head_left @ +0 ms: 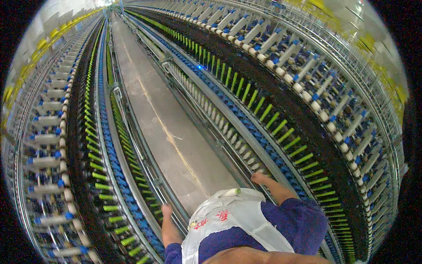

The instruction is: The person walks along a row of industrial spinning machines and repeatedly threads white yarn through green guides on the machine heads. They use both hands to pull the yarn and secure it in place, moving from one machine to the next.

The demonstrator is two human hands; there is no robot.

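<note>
Right grip (pixel 259 177) near white bobbins (pixel 251 161), long axes slanting up-right.

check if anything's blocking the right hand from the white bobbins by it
Nothing visible stands between the right hand and the white bobbins: it is at the near end of their visible row. Contact is too small to tell.
</note>
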